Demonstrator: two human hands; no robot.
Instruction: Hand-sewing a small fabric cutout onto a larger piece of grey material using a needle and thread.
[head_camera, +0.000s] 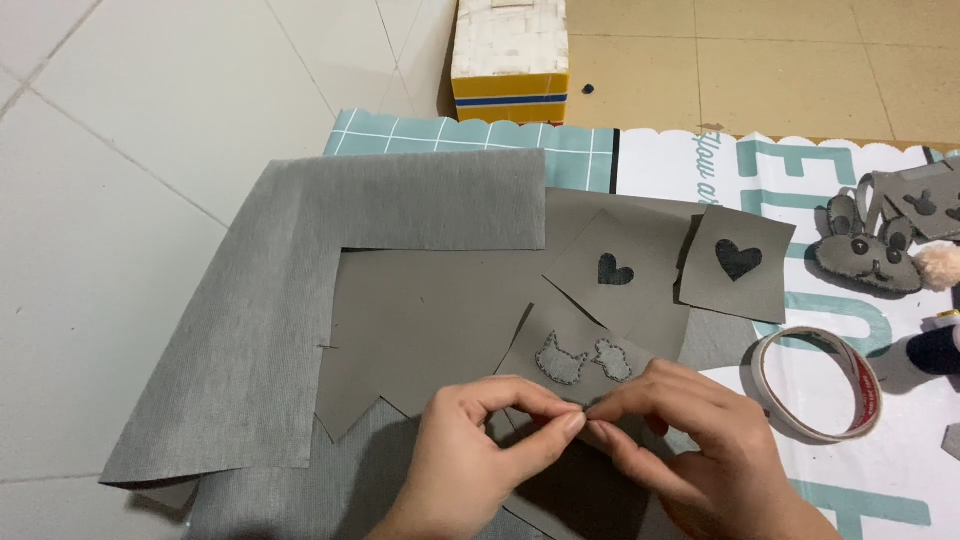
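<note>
Both hands, left hand (480, 440) and right hand (680, 430), pinch the edge of the stitched grey piece (575, 360); a hard pull could, I think, tear its stitching.

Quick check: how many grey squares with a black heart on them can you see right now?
2. One heart square lies on the grey sheet above the hands; the other heart square sits just right of it, on the printed mat. More could be hidden under the fabric.
</note>
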